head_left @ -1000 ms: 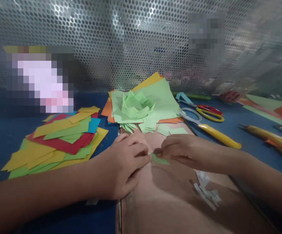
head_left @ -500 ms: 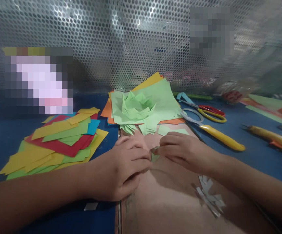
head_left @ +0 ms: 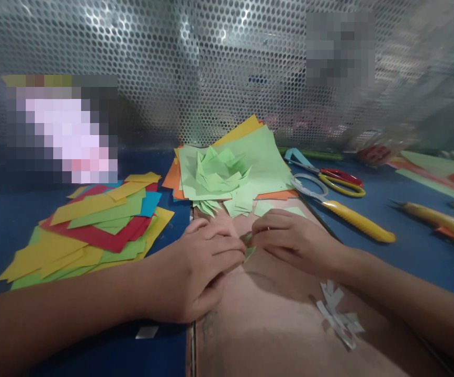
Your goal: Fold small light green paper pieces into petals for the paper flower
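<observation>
Both hands meet low over the brown board, around a small piece of light green paper that shows only in part between them. My left hand has its fingers curled and pressed together at the paper's left side. From the right, my right hand pinches the same piece with bent fingers. Just beyond the hands lie cut green paper pieces. Behind those, a ring of folded green paper sits on a stack of green, orange and yellow sheets.
A pile of coloured paper strips lies left. Scissors, a yellow-handled tool with a white ring and yellow pliers lie right. White scraps are near my right forearm. A perforated metal panel stands behind.
My right hand has shifted slightly left and up, closer to my left hand. The green piece between them shows at a slightly different angle. My left hand has hardly moved.
</observation>
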A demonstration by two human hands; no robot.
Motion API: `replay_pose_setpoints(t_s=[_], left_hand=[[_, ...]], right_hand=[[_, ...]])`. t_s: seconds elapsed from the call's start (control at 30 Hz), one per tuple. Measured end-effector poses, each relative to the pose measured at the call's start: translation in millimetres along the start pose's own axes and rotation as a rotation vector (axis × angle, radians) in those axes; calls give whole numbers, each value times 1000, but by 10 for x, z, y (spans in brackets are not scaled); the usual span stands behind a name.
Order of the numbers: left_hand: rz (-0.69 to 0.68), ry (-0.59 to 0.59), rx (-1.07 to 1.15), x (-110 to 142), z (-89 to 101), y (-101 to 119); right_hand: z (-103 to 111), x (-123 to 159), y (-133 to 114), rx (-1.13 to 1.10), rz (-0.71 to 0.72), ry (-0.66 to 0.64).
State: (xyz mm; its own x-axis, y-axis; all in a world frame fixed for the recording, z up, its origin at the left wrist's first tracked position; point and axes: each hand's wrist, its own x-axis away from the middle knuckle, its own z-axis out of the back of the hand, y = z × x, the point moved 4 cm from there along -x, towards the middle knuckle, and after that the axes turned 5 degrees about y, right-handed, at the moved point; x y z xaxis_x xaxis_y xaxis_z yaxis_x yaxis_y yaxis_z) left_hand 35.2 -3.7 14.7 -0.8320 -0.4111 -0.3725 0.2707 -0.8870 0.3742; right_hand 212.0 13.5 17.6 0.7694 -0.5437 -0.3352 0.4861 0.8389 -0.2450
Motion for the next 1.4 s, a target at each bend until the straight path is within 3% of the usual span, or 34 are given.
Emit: replay_pose_setpoints(t_s=[0.23,0.43,1.03,1.4], left_hand=[[38,-123,-7,-35,37,15],[31,-130,-10,-35,50,23],[2,-163,-57,-53,51,-12],[-45,-43,14,-21,44,-30]], right_hand=[[-12,7,25,-49,63,-9],[-23,-7,53,-114,86,-33],[-103,-132,-87,-10,-146,-83],[-77,-149,-31,-218,-143,-50]])
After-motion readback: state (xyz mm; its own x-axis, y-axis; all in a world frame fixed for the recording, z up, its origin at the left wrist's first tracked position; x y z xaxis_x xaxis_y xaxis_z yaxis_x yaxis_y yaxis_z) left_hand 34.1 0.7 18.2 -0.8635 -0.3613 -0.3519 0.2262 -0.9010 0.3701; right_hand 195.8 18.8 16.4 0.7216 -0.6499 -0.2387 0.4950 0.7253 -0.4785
